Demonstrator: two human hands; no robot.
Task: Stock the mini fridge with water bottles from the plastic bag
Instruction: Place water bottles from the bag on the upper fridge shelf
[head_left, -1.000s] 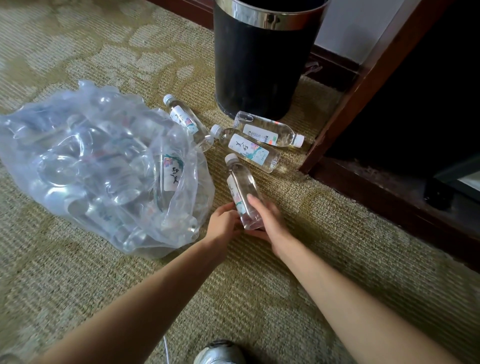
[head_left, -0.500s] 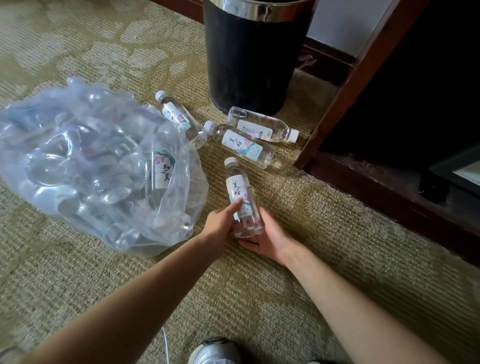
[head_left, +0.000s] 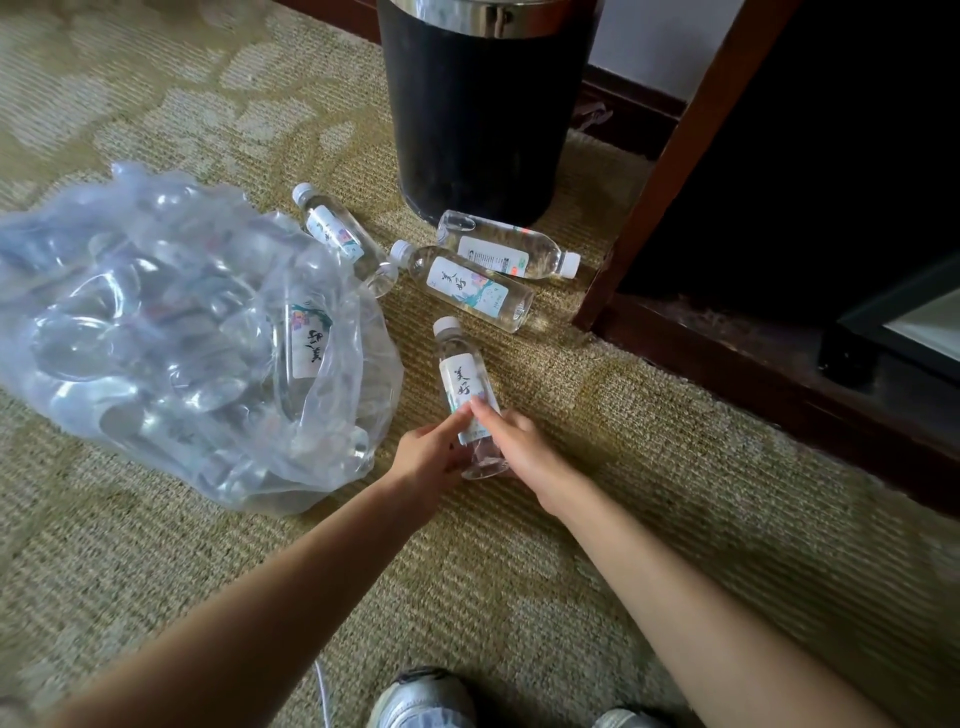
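**Gripping one bottle by its lower end**

You have both hands on the water bottle (head_left: 460, 374). Your left hand (head_left: 431, 452) and right hand (head_left: 519, 447) curl round its base end, fingertips meeting on the label, cap pointing away from you. It is down by the carpet (head_left: 597, 545), just beside the plastic bag (head_left: 156, 338). Its white label reads "美好" in brush script. The middle loose bottle (head_left: 467, 286), near the black bin (head_left: 467, 114), shows the same characters.

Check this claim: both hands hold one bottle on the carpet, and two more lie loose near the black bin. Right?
Not two: the head view shows three loose near the bin, a left bottle, middle bottle and right bottle. The left hand and right hand do hold a fourth bottle on the carpet.
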